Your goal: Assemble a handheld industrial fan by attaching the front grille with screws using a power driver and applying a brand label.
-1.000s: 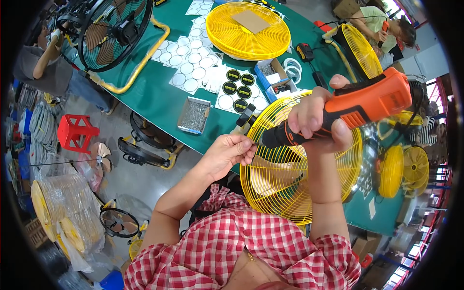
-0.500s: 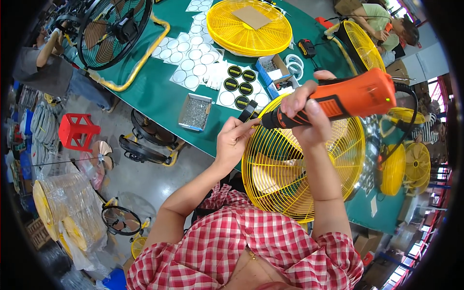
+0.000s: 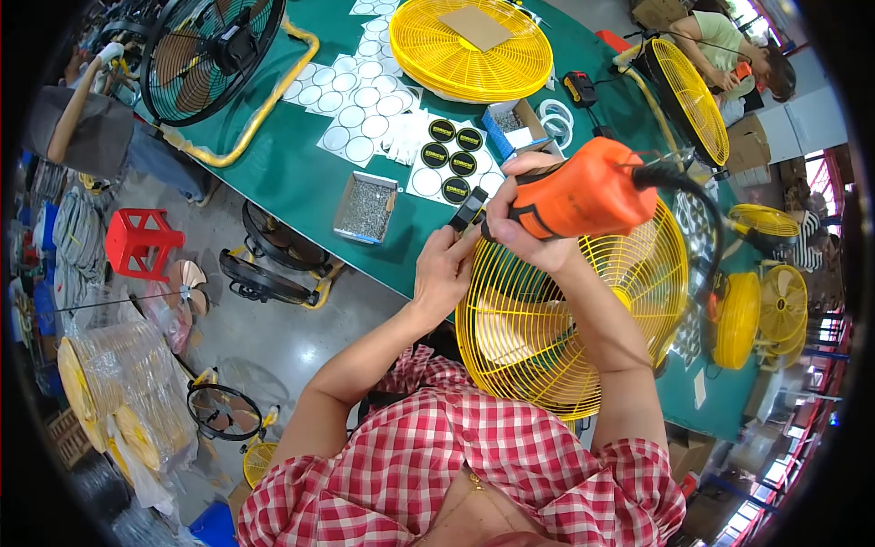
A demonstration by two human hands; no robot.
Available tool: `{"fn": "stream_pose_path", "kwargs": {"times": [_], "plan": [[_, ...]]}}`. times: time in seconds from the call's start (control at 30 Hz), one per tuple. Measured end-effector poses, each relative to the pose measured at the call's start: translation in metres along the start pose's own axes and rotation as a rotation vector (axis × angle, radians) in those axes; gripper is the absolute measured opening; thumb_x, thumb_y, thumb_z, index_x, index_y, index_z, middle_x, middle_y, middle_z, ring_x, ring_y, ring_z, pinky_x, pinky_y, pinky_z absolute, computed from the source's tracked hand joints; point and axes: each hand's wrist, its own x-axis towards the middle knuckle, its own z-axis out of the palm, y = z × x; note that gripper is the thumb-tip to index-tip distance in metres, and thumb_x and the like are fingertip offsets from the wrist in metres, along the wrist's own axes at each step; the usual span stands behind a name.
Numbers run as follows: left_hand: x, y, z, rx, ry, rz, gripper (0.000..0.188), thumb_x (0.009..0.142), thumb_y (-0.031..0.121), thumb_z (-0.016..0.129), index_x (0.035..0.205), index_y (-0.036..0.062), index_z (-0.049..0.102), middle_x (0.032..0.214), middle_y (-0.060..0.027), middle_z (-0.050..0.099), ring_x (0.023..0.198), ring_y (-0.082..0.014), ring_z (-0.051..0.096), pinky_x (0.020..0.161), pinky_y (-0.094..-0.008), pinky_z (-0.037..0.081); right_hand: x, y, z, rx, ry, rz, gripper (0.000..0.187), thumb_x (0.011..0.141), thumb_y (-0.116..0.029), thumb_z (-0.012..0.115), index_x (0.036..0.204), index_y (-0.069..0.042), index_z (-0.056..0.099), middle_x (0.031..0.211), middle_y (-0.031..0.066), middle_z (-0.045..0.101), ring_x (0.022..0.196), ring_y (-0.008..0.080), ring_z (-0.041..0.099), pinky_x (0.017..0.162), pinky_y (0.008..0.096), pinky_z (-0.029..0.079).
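Item under inspection: a cordless-looking shape is not confirmed, since a black cable trails from the butt of the power driver point(image 3: 583, 196). Its body is bright orange with black grip panels, rounded and smooth. It is held above the near side of the green table point(image 3: 273, 182), nose toward the rim of a yellow fan point(image 3: 547, 319). The right hand point(image 3: 533, 221) is wrapped firmly around it. The left hand point(image 3: 444, 269) is at the fan's rim, fingers bent and drawn together just beside a black fitting point(image 3: 468, 209); I cannot tell what, if anything, they pinch. The driver's tip is hidden behind the right hand.

The fan stands tilted, its round grille of fine, glossy wire rings and spokes covering pale coppery blades; the blade count is unclear.

Count on the table: one driver, five round black labels point(image 3: 463, 163) on a white sheet point(image 3: 426, 185), two white rings point(image 3: 570, 128) lying overlapped, and one open carton point(image 3: 356, 234) of small, loose grey metal pieces. A stack of yellow wire grilles point(image 3: 428, 55), number uncertain, carries one flat brown cardboard piece point(image 3: 476, 28). A black fan point(image 3: 214, 55) is by a bent yellow tube point(image 3: 251, 137). On the floor is one red plastic stool point(image 3: 143, 239), square-topped with splayed legs.
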Motion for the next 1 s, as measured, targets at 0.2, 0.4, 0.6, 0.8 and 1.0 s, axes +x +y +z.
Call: {"fn": "stream_pose_path", "kwargs": {"times": [0.2,0.4,0.6,0.8,1.0], "plan": [[-0.017,-0.001,0.000,-0.535,0.024,-0.318,0.037,0.083,0.001,0.054,0.120,0.0047,0.053,0.084,-0.0048,0.053,0.073,-0.0142,0.051,0.064,-0.0276,0.042,0.005,-0.002,0.011,-0.217,-0.105,-0.077,0.044,0.066,-0.001,0.066,0.105,-0.003,0.045,0.066,0.0016,0.057,0.058,0.0089,0.054,0.056,0.0227,0.043],[-0.016,-0.001,-0.036,-1.402,0.083,-0.812,0.025,0.090,0.002,0.048,0.113,-0.0064,0.049,0.107,-0.0148,0.057,0.098,-0.0217,0.059,0.088,-0.0270,0.049,-0.018,0.012,0.011,-0.129,-0.083,0.076,0.033,0.072,-0.013,0.066,0.102,0.000,0.057,0.095,0.0090,0.063,0.083,0.0172,0.063,0.075,0.0294,0.050],[-0.024,-0.004,-0.044,-1.500,-0.029,-0.825,0.023,0.092,0.012,0.047,0.109,-0.0036,0.050,0.105,-0.0147,0.058,0.095,-0.0189,0.060,0.083,-0.0252,0.051,-0.001,-0.001,0.016,-0.391,0.137,-0.061,0.048,0.064,0.011,0.057,0.108,-0.002,0.040,0.065,0.0054,0.053,0.054,0.0125,0.052,0.052,0.0248,0.044],[-0.041,0.006,-0.046,-1.530,0.024,-0.935,0.027,0.093,0.017,0.047,0.111,-0.0039,0.049,0.108,-0.0139,0.056,0.098,-0.0192,0.058,0.089,-0.0287,0.047,-0.010,0.009,0.005,0.213,0.280,0.046,0.049,0.070,0.003,0.058,0.113,-0.002,0.035,0.063,0.0089,0.052,0.051,0.0165,0.051,0.052,0.0285,0.047],[-0.060,0.024,-0.058,-1.381,-0.037,-0.695,0.021,0.093,0.011,0.044,0.107,-0.0031,0.049,0.108,-0.0150,0.055,0.101,-0.0214,0.057,0.090,-0.0307,0.046,-0.012,-0.021,0.006,0.407,0.353,-0.007,0.052,0.076,-0.009,0.054,0.122,-0.003,0.031,0.070,0.0093,0.050,0.058,0.0166,0.051,0.058,0.0318,0.045]]}}
